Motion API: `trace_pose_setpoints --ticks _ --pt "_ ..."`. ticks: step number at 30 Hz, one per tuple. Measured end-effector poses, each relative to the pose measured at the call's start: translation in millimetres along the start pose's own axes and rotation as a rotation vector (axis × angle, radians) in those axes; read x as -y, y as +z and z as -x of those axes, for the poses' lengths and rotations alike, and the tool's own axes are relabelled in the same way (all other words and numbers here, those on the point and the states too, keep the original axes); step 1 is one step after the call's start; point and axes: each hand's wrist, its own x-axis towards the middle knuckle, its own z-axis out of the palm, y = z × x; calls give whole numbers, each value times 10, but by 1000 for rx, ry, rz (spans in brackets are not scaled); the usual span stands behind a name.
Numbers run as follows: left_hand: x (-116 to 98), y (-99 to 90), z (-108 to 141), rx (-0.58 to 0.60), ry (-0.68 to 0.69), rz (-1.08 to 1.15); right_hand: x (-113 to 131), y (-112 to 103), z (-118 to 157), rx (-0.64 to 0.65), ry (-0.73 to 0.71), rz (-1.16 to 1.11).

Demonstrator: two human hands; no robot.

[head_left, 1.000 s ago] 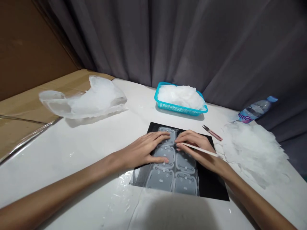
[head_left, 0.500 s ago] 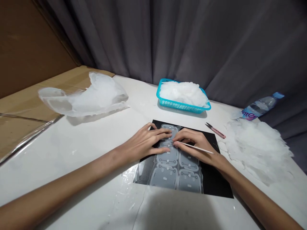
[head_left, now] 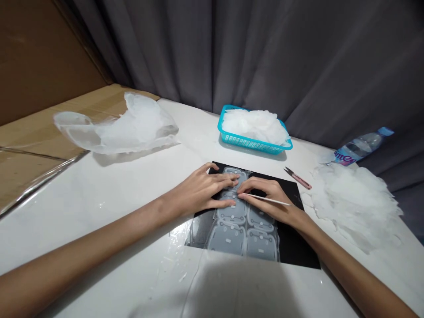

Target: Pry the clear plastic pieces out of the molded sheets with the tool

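Observation:
A clear plastic sheet of rounded moulded panels lies on a flat black board. My left hand rests on the upper panels with its fingers spread. Pinched in my right hand is a thin white stick, its handle slanting down to the right across the palm. The working tip is hidden by the fingertips, which touch the sheet just right of my left fingers. What the tip does there is too small to make out.
Behind the board stands a blue basket heaped with white translucent pieces. Pink-handled thread snips lie to its right, near a pile of thin white pieces and a tilted plastic bottle. A white plastic bag sits at left.
The view has shifted slightly, so most things appear a little higher. My right hand, still pinching the stick, has moved very little; my left hand stays on the sheet.

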Motion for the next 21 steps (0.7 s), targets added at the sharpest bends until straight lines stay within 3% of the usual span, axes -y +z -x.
trace_pose_setpoints --ticks 7,13,17,21 --pt "1 -15 -16 -3 24 -4 13 -6 8 18 -46 69" --pt "8 -3 -6 16 24 -26 -12 19 24 48 -191 250" --pt "1 -10 -1 30 4 -33 21 -29 60 87 -167 329" --pt "-5 -4 4 6 -11 0 59 -117 89 101 -103 270"
